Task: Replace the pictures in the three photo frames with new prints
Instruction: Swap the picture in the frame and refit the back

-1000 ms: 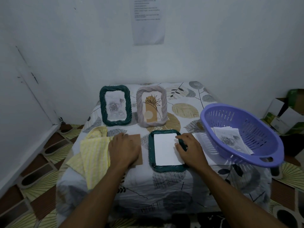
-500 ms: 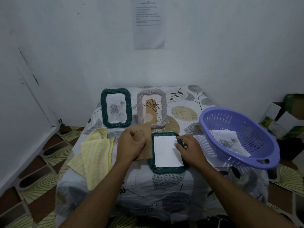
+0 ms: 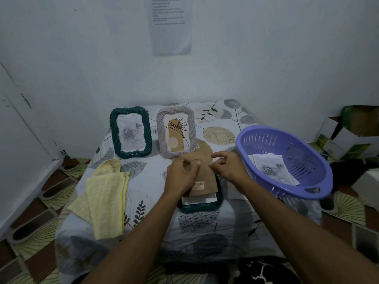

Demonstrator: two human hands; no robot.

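Cloth (image 3: 106,193): yellow, folded, on the left of the table (image 3: 147,218), one corner hanging over the near edge.
Green frame (image 3: 131,135): upright at the back left, a grey rose print inside.
Grey frame (image 3: 176,134): upright just right of the green one, holding a brown plant picture.
Left hand (image 3: 180,175): grips the left edge of the board (image 3: 203,173), thumb on top.
Board: brown, with a barcode label near its lower edge, held over the flat frame (image 3: 201,208).
Flat frame: dark green, lying face down at the near middle, a white print (image 3: 199,199) in it showing below the board.
Right hand (image 3: 229,169): near the left hand, fingers bent at the board's right edge, thumb tip on it; a grip cannot be told.
Sheet (image 3: 235,191): white, on the table between flat frame and basket (image 3: 287,193).
Basket: purple, at the table's right edge; rose prints (image 3: 272,169) lie inside.
Boxes (image 3: 348,138): on the floor, far right.
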